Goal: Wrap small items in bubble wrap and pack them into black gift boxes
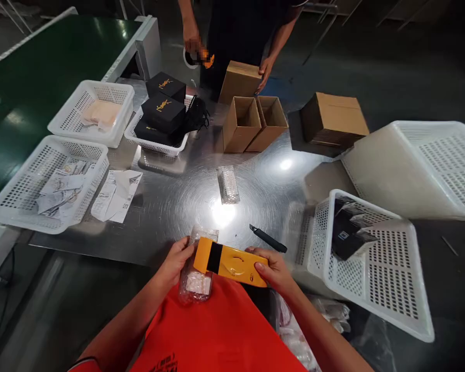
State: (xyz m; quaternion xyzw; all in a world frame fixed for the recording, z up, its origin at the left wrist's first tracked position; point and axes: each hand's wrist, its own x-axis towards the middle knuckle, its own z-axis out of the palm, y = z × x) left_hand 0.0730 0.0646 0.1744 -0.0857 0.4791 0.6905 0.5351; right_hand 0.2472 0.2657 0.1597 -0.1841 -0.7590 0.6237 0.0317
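My left hand (178, 257) is closed on the edge of a bubble-wrapped package (197, 284), held upright in front of my red shirt. A pale label shows through its lower part. My right hand (271, 266) grips the right end of a long, smooth yellow object with a black band (238, 266); I cannot tell its exact kind. Its left end crosses in front of the package, close to my left fingertips. Beyond my hands, a black utility knife (268, 238) and a second bubble-wrapped package (228, 185) lie on the metal table (166, 206).
White baskets (13, 204) with packets and black boxes (163, 112) stand left; more baskets (395, 258) stand right. Two open cartons (242, 124) and stacked flat cardboard (339, 116) are farther back. Across the table, a person (240, 41) holds a carton (238, 82) and an orange tape dispenser (207, 58).
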